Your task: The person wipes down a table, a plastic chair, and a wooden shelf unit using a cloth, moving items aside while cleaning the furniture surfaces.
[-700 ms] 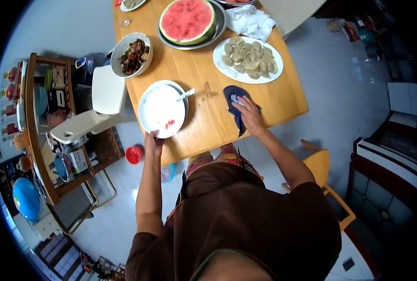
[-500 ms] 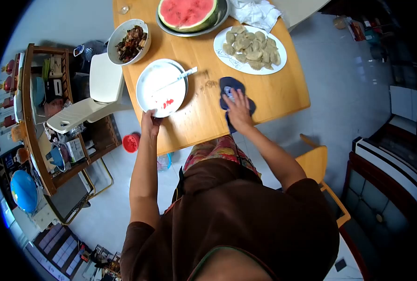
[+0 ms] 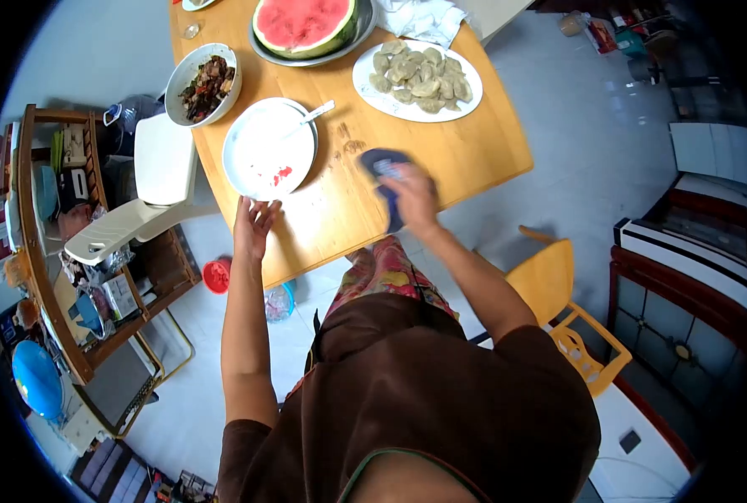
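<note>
My left hand (image 3: 254, 225) is at the table's near left edge, fingers apart, just below the rim of a white plate (image 3: 252, 138). That plate sits on another one and holds red bits (image 3: 282, 175) and a light-handled utensil (image 3: 319, 111) whose lower end is hard to make out. My right hand (image 3: 413, 195), smeared by motion, presses on and grips a dark blue cloth (image 3: 375, 159) lying on the wooden table (image 3: 332, 222). Brown smudges (image 3: 350, 141) mark the wood beyond the cloth.
Farther back are a bowl of dark cooked food (image 3: 206, 88), a cut watermelon (image 3: 304, 25) in a metal basin, an oval plate of dumplings (image 3: 420, 80) and crumpled white cloth (image 3: 424, 21). A white chair (image 3: 166, 159) stands left, a wooden chair (image 3: 545, 281) right.
My right hand has slid the blue cloth leftward toward the smudges. My left hand has let go of the plate rim and its fingers have spread. The view has shifted slightly.
</note>
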`<action>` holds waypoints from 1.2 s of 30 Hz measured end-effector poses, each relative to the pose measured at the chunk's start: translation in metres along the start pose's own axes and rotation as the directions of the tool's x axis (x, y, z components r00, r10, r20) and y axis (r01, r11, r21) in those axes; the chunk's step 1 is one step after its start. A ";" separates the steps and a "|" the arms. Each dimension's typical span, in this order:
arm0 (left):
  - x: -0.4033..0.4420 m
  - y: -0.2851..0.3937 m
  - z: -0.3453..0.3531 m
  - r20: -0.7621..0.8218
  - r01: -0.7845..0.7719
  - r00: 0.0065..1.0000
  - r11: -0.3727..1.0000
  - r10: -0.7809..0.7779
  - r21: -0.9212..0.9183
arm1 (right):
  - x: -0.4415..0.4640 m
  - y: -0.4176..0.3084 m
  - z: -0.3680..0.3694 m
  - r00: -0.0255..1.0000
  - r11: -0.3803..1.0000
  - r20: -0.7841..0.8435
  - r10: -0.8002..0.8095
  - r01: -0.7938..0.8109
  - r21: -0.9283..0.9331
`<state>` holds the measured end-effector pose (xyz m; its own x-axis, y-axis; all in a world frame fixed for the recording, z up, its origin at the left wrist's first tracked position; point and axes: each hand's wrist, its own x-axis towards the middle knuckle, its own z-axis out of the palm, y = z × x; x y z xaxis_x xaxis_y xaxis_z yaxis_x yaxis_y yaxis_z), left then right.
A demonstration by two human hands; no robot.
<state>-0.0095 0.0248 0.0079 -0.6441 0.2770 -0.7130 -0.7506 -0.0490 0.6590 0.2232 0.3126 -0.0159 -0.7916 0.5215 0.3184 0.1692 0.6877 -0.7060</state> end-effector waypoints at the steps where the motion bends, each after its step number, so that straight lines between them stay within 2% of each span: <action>1: 0.002 -0.004 -0.015 0.008 0.032 0.999 0.999 -0.032 -0.024 | 0.006 0.021 -0.026 0.993 0.996 -0.106 0.049 -0.057 -0.068; 2: 0.002 -0.008 -0.024 0.017 0.065 0.998 0.997 -0.065 -0.048 | 0.010 0.045 -0.056 0.984 0.979 -0.169 0.064 -0.095 -0.182; 3: -0.007 -0.010 -0.026 -0.021 0.051 0.998 0.998 -0.052 -0.047 | 0.012 0.067 -0.085 0.969 0.929 -0.201 0.143 -0.201 -0.311; 5: -0.021 -0.012 -0.040 -0.042 0.054 0.998 0.998 -0.055 -0.030 | 0.005 0.140 -0.116 0.922 0.887 -0.295 0.251 -0.341 -0.311; 6: -0.030 -0.013 -0.039 -0.109 0.045 0.993 0.998 -0.051 -0.051 | 0.005 0.164 -0.129 0.892 0.853 -0.296 0.342 -0.427 -0.300; 8: -0.021 -0.026 -0.069 -0.098 0.082 0.991 0.994 -0.089 -0.071 | -0.003 0.196 -0.124 0.915 0.810 -0.281 0.288 -0.389 -0.439; 10: -0.034 -0.028 -0.070 -0.141 0.018 0.990 0.998 -0.026 -0.055 | -0.006 0.168 -0.084 0.922 0.767 -0.311 0.232 -0.370 -0.524; 12: -0.032 -0.034 -0.074 -0.108 0.004 0.994 0.999 -0.010 -0.054 | -0.007 0.113 -0.037 0.957 0.812 -0.189 0.221 -0.288 -0.508; 13: -0.032 -0.038 -0.075 -0.096 0.008 0.995 0.998 -0.014 -0.059 | -0.008 0.071 -0.018 0.983 0.826 -0.123 0.136 -0.181 -0.533; 14: -0.035 -0.041 -0.075 -0.087 0.014 0.996 0.998 -0.019 -0.062 | -0.017 0.043 0.011 0.979 0.883 -0.104 0.176 -0.204 -0.423; 16: -0.039 -0.047 -0.066 -0.084 0.019 0.996 0.999 -0.022 -0.032 | -0.035 -0.011 0.056 0.976 0.930 0.081 0.202 -0.165 -0.328; 18: -0.043 -0.052 -0.058 -0.056 0.023 0.998 0.999 -0.024 -0.025 | -0.040 -0.054 0.081 0.959 0.970 0.261 0.110 -0.047 -0.237; 19: -0.042 -0.055 -0.051 -0.060 0.029 0.998 0.999 -0.031 -0.037 | -0.036 -0.071 0.085 0.942 0.988 0.319 0.101 -0.056 -0.146; 20: -0.044 -0.057 -0.047 -0.047 0.030 0.998 0.999 -0.032 -0.032 | -0.037 -0.075 0.095 0.946 0.995 0.323 0.014 0.017 -0.094; 23: -0.053 -0.058 -0.037 -0.040 0.042 0.998 0.999 -0.043 -0.032 | -0.024 -0.081 0.101 0.900 0.996 0.426 -0.094 0.086 0.039; 26: -0.063 -0.061 -0.039 -0.111 0.023 0.993 0.999 -0.026 -0.032 | -0.007 -0.072 0.092 0.877 0.913 0.479 -0.031 -0.170 0.370; 27: -0.066 -0.062 -0.043 -0.123 0.004 0.992 1.000 -0.008 -0.028 | 0.004 -0.075 0.077 0.887 0.880 0.462 0.012 -0.228 0.416; 28: -0.070 -0.063 -0.050 -0.138 -0.010 0.990 1.000 0.006 -0.027 | 0.018 -0.072 0.056 0.859 0.852 0.511 0.017 -0.280 0.443; 30: -0.074 -0.068 -0.057 -0.216 -0.005 0.976 0.999 -0.002 -0.032 | 0.025 -0.049 0.036 0.799 0.741 0.573 0.184 -0.496 0.453; 31: -0.078 -0.069 -0.052 -0.250 -0.021 0.968 0.998 0.007 -0.054 | 0.037 -0.036 0.024 0.771 0.763 0.606 0.198 -0.509 0.398; 32: -0.077 -0.071 -0.042 -0.275 -0.040 0.961 0.998 0.023 -0.055 | 0.045 -0.024 0.007 0.820 0.926 0.526 0.224 -0.347 0.147; 35: -0.091 -0.083 -0.019 -0.334 -0.080 0.940 0.997 0.078 0.008 | 0.044 0.016 -0.013 0.967 0.992 0.245 0.072 -0.043 -0.119; 36: -0.094 -0.086 0.001 -0.288 -0.119 0.943 0.977 0.166 0.175 | 0.047 0.021 -0.026 0.938 0.993 0.341 0.059 -0.021 -0.114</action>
<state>0.1158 0.0043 0.0180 -0.7746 -0.0229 -0.6320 -0.6313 0.0871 0.7706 0.2046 0.3646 0.0004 -0.9330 0.3575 0.0410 0.2516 0.7295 -0.6360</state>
